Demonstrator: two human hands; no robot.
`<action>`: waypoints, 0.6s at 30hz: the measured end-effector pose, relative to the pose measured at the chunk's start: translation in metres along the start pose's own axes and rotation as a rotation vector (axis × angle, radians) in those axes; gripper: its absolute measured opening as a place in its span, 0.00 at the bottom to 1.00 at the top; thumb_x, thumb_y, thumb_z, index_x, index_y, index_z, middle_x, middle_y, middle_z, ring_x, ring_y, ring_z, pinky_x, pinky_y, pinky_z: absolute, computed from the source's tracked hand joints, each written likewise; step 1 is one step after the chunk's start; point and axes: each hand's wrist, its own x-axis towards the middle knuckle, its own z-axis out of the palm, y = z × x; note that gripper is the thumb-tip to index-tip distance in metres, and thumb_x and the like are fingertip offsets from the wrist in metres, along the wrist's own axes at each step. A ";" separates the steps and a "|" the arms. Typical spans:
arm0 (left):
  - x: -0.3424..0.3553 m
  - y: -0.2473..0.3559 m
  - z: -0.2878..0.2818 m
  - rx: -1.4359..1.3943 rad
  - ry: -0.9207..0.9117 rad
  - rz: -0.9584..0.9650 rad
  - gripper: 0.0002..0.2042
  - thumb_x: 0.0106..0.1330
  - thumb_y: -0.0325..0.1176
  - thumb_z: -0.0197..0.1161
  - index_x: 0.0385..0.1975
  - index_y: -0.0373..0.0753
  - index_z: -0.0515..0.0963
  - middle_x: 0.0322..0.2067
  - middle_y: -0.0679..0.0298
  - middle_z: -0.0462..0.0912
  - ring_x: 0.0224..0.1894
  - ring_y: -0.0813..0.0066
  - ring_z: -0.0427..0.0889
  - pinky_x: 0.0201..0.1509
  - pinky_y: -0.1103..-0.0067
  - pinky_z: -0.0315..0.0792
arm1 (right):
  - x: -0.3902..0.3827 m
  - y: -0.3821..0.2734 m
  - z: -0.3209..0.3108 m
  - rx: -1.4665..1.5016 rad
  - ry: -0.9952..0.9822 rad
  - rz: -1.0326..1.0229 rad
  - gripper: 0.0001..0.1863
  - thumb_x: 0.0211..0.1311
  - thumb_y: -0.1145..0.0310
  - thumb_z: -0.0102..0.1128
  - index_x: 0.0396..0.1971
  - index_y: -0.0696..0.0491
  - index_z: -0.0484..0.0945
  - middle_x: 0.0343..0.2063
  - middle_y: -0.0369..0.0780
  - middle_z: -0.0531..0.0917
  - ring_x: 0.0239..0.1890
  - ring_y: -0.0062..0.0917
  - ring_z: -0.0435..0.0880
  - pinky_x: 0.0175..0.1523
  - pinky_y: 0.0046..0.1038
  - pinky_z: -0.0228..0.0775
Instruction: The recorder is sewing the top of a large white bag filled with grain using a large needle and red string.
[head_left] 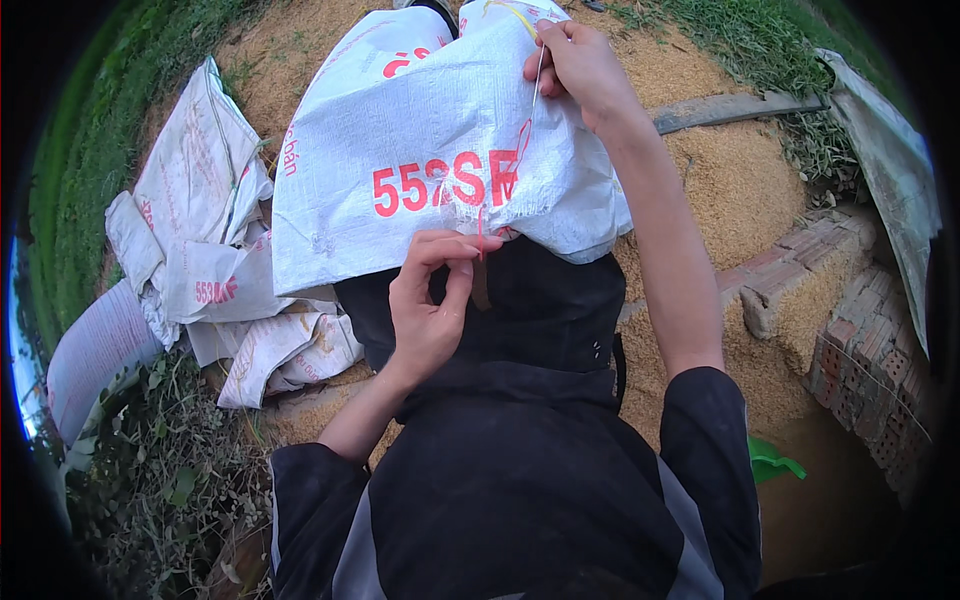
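Stitching seems begun but not tied off on the white sack (430, 115) at twelve o'clock over your legs, your left grip (428, 292) at eleven pinching a red strand (481, 232), right grip (578, 66) at one pinching a thin needle (537, 85).

**Crumpled sacks (205, 205) left, bricks (868, 375) right**

Tan granular material (740, 175) covers much of the ground; a grey plank (735, 111) crosses it near green grass (730, 45); a pale sheet (888, 190) slants by the bricks; a green object (774, 463) shows lower right.
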 end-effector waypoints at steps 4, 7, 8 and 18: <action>0.007 -0.008 0.003 0.424 0.014 0.435 0.13 0.62 0.12 0.63 0.40 0.38 0.76 0.45 0.56 0.88 0.44 0.69 0.78 0.50 0.75 0.74 | 0.001 0.002 -0.001 0.005 -0.011 -0.010 0.15 0.76 0.59 0.48 0.36 0.57 0.74 0.22 0.39 0.84 0.14 0.14 0.72 0.23 0.20 0.66; 0.014 -0.011 0.004 0.654 0.077 0.604 0.14 0.57 0.12 0.67 0.38 0.38 0.77 0.43 0.58 0.89 0.41 0.69 0.79 0.46 0.76 0.75 | 0.000 0.002 0.002 0.017 0.012 0.006 0.15 0.76 0.59 0.48 0.36 0.56 0.74 0.22 0.38 0.84 0.14 0.14 0.72 0.24 0.20 0.66; 0.017 -0.014 0.004 0.693 0.091 0.653 0.15 0.54 0.13 0.69 0.38 0.38 0.78 0.42 0.59 0.89 0.39 0.69 0.79 0.43 0.76 0.74 | 0.001 0.003 0.002 0.018 0.008 0.003 0.15 0.76 0.59 0.48 0.36 0.56 0.74 0.22 0.38 0.84 0.14 0.14 0.71 0.24 0.19 0.65; 0.018 -0.020 -0.005 0.868 0.099 0.978 0.21 0.50 0.18 0.71 0.43 0.41 0.76 0.39 0.64 0.88 0.35 0.69 0.83 0.31 0.77 0.72 | -0.002 -0.001 0.003 -0.017 0.021 0.013 0.16 0.76 0.59 0.48 0.35 0.57 0.75 0.22 0.37 0.83 0.14 0.13 0.70 0.25 0.20 0.66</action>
